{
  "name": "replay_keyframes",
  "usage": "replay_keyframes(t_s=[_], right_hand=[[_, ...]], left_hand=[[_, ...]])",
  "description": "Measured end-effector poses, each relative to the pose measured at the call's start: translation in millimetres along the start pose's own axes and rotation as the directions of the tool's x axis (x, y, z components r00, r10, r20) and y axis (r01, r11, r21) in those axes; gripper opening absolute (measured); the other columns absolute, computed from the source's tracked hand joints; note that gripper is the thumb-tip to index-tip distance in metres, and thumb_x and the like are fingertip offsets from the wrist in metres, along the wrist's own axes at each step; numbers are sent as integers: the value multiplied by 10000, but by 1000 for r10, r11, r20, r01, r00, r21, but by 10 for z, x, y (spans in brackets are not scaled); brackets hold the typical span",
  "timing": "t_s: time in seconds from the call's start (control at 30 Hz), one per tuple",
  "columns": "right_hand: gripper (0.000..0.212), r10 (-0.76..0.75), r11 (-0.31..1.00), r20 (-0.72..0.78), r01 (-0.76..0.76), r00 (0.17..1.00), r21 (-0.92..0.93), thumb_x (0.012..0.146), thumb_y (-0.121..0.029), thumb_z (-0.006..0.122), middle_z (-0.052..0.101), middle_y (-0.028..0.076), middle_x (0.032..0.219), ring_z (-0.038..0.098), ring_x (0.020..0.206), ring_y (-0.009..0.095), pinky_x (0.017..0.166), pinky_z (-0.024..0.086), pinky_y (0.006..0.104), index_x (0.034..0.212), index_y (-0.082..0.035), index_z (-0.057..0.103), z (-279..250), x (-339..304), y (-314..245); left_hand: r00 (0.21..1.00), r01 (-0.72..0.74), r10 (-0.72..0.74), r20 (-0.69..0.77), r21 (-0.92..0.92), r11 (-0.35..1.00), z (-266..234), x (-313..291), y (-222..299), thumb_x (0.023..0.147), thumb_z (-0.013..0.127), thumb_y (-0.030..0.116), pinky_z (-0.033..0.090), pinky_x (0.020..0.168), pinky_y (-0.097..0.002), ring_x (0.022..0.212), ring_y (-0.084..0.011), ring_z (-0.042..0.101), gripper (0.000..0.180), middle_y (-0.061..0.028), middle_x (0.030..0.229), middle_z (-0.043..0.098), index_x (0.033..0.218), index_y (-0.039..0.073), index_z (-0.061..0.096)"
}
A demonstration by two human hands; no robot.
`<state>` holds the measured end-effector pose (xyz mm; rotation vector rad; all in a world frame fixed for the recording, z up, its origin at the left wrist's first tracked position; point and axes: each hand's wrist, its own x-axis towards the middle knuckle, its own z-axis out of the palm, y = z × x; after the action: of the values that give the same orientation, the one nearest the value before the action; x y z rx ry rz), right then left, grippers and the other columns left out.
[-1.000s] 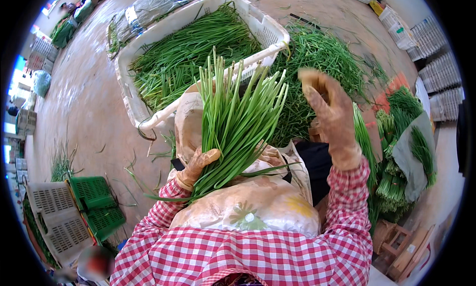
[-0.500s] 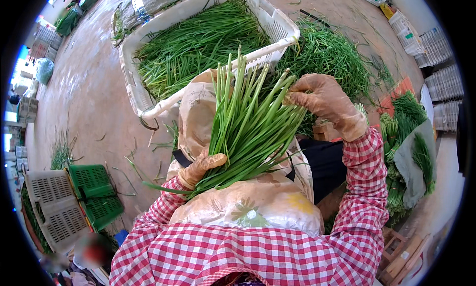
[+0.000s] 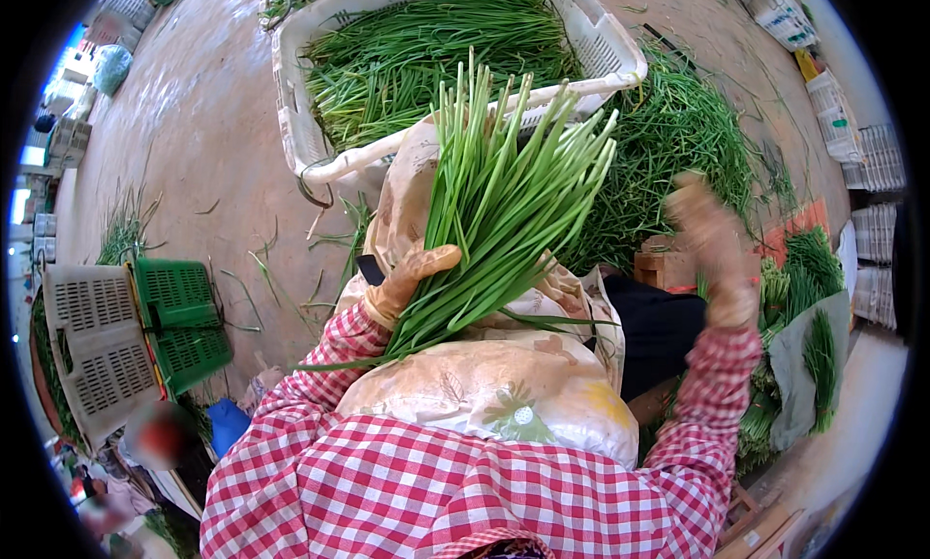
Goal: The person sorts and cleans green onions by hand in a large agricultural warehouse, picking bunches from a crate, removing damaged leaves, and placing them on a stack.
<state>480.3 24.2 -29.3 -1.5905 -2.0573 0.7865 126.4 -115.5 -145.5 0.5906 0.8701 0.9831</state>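
A fanned bunch of garlic chives (image 3: 509, 205) rests over my lap, pale cut ends pointing away from me. My left hand (image 3: 412, 280), in a tan glove, grips it near its leafy end, thumb across the stems. Off to the right, my gloved right hand (image 3: 712, 234) is apart from the bunch and smeared by motion, so its fingers cannot be made out. Beyond the bunch stands a white plastic crate (image 3: 334, 164) holding many loose chives (image 3: 436, 50). A stained apron (image 3: 417, 380) covers my lap.
A heap of loose greens (image 3: 678, 138) lies right of the crate. Tied bunches (image 3: 770, 404) and a grey-green cloth (image 3: 796, 365) are at the right, near a small wooden stool (image 3: 664, 263). At left stand a beige crate (image 3: 97, 336) and a green crate (image 3: 179, 317). Stray leaves litter the floor.
My right hand has left the edge of the bunch and swung right and down. My left hand still grips the bunch. The whole view has shifted slightly.
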Motion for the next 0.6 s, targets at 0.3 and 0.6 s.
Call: replay_keyframes(t_s=[0.3, 0.6], right_hand=[[617, -225, 725, 532, -224, 816, 651, 855, -456, 613, 612, 144, 1132, 581, 1059, 213, 910, 449, 339, 1280, -31, 478, 801, -451, -671], [205, -29, 646, 162, -105, 986, 756, 895, -186, 602, 664, 73, 818, 615, 690, 94, 606, 516, 208, 968, -2, 657, -37, -353, -859]], left_hand=[[983, 89, -63, 172, -143, 986, 820, 337, 729, 893, 592, 310, 515, 747, -247, 872, -106, 604, 390, -38, 1030, 629, 1177, 46, 546], [958, 8, 4, 286, -39, 999, 832, 298, 410, 954, 503, 296, 465, 852, -250, 984, -108, 553, 397, -31, 1105, 591, 1255, 37, 494]])
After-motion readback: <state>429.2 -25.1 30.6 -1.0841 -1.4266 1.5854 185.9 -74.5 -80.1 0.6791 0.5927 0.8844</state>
